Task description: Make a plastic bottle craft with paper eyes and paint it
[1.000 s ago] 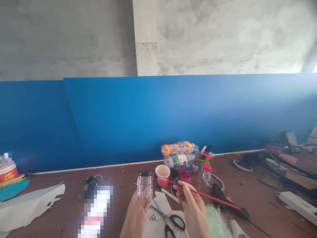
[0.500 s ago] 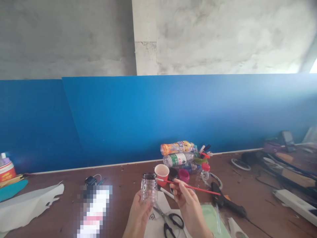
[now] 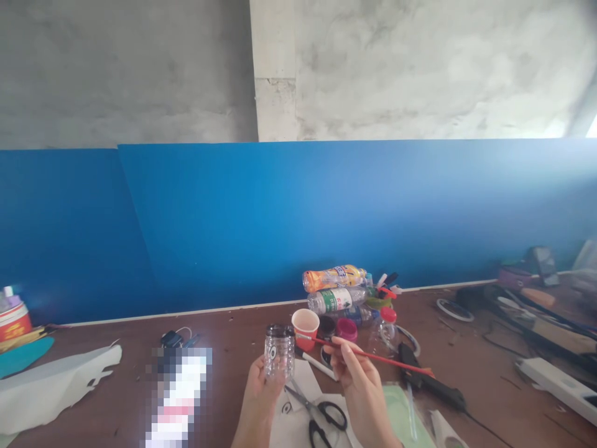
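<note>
My left hand (image 3: pixel 265 384) is closed around the lower part of a cut clear plastic bottle (image 3: pixel 280 361), which it holds upright. A black band runs round the bottle's rim, and a paper eye (image 3: pixel 273 352) sits on its side. Between the fingertips of my right hand (image 3: pixel 357 379) is a thin red paintbrush (image 3: pixel 373 356), its tip at the black rim. Beneath my hands, black-handled scissors (image 3: pixel 321 413) lie on white paper (image 3: pixel 284 429) with a drawn eye on it. Just behind the bottle stands a pink paper cup (image 3: pixel 306 341).
Several plastic bottles (image 3: pixel 333 298) lie behind the cup, near paint pots (image 3: pixel 346 330) and a red-capped bottle (image 3: pixel 387 323). A black glue gun (image 3: pixel 433 386) rests to the right, a white power strip (image 3: pixel 555 386) farther out. Torn white sheet (image 3: pixel 60 386) lies left. A blue partition (image 3: pixel 280 218) borders the table.
My right hand and the paintbrush have shifted slightly right and turned a little, the brush's back end now farther out. The bottle has moved slightly left in my left hand.
</note>
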The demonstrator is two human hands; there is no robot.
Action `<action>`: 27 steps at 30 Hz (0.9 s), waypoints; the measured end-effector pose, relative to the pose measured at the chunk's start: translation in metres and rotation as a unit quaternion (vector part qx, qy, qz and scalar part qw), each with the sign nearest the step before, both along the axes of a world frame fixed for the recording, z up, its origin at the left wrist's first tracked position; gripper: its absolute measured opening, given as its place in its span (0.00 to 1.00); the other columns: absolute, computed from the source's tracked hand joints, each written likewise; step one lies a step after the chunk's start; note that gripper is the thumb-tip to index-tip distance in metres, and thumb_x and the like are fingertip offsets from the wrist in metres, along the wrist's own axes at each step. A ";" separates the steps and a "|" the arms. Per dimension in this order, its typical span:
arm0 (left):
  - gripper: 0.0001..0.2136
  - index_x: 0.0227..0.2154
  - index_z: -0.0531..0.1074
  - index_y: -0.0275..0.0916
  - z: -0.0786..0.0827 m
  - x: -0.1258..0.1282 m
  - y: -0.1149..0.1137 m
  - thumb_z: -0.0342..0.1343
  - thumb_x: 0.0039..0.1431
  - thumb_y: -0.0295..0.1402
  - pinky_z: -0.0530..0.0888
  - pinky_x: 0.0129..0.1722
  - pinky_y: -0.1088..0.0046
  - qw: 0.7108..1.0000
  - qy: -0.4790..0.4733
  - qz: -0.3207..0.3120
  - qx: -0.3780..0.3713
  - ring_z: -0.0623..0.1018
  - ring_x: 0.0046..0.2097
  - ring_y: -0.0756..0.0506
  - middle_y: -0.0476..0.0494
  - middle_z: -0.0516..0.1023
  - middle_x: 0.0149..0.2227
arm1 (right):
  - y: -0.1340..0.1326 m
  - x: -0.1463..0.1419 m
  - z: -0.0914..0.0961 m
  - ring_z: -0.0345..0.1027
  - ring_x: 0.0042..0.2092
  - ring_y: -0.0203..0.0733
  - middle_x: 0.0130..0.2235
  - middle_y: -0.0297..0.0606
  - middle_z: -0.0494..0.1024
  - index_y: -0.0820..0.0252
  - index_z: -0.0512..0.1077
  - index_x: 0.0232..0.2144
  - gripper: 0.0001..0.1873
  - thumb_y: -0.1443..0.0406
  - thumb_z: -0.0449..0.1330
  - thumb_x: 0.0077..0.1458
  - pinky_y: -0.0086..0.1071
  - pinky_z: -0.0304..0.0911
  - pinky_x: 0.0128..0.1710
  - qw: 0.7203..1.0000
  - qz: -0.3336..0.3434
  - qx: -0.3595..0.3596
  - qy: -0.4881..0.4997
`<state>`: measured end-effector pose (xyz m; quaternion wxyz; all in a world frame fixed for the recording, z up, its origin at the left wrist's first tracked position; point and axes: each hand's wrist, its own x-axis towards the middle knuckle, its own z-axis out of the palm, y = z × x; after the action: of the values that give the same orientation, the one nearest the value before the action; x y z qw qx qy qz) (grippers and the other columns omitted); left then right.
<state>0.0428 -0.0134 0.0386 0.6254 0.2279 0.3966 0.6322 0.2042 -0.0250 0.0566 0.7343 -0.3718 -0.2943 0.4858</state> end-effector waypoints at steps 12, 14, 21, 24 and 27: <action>0.21 0.39 0.72 0.38 -0.004 -0.006 -0.005 0.69 0.40 0.31 0.72 0.49 0.64 0.992 -0.089 -0.070 0.058 0.78 0.45 0.40 0.41 0.80 0.41 | 0.003 0.002 0.003 0.67 0.31 0.38 0.32 0.40 0.79 0.62 0.78 0.34 0.16 0.57 0.68 0.43 0.28 0.63 0.27 0.996 0.055 -0.005 0.075; 0.19 0.38 0.73 0.38 -0.005 -0.008 -0.006 0.69 0.41 0.34 0.71 0.50 0.63 0.988 -0.098 -0.096 0.068 0.79 0.44 0.40 0.39 0.80 0.40 | 0.005 0.003 0.002 0.67 0.31 0.36 0.32 0.40 0.79 0.62 0.77 0.34 0.16 0.58 0.68 0.45 0.27 0.63 0.28 0.994 0.064 -0.007 0.086; 0.19 0.42 0.75 0.39 -0.009 -0.012 -0.008 0.65 0.46 0.38 0.64 0.57 0.62 0.976 -0.129 -0.159 0.076 0.74 0.52 0.40 0.40 0.78 0.46 | 0.008 0.006 0.003 0.66 0.33 0.34 0.31 0.38 0.78 0.62 0.77 0.33 0.14 0.59 0.68 0.45 0.23 0.63 0.30 0.988 0.097 -0.016 0.122; 0.18 0.44 0.74 0.39 -0.010 -0.014 -0.010 0.62 0.50 0.40 0.60 0.59 0.62 0.967 -0.152 -0.189 0.076 0.71 0.56 0.39 0.40 0.76 0.51 | 0.010 0.007 0.004 0.66 0.32 0.34 0.30 0.37 0.77 0.62 0.77 0.32 0.14 0.59 0.69 0.44 0.23 0.62 0.29 0.986 0.104 -0.015 0.133; 0.18 0.45 0.75 0.38 -0.013 -0.017 -0.009 0.60 0.52 0.40 0.58 0.61 0.61 0.955 -0.180 -0.223 0.074 0.70 0.56 0.38 0.40 0.74 0.53 | 0.011 0.008 0.004 0.66 0.31 0.33 0.29 0.37 0.77 0.62 0.77 0.32 0.14 0.59 0.69 0.44 0.22 0.62 0.28 0.984 0.110 -0.019 0.142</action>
<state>0.0254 -0.0229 0.0254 0.7927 0.2389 0.1690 0.5347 0.2119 -0.0143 0.0601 0.7038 -0.2779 -0.2168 0.6168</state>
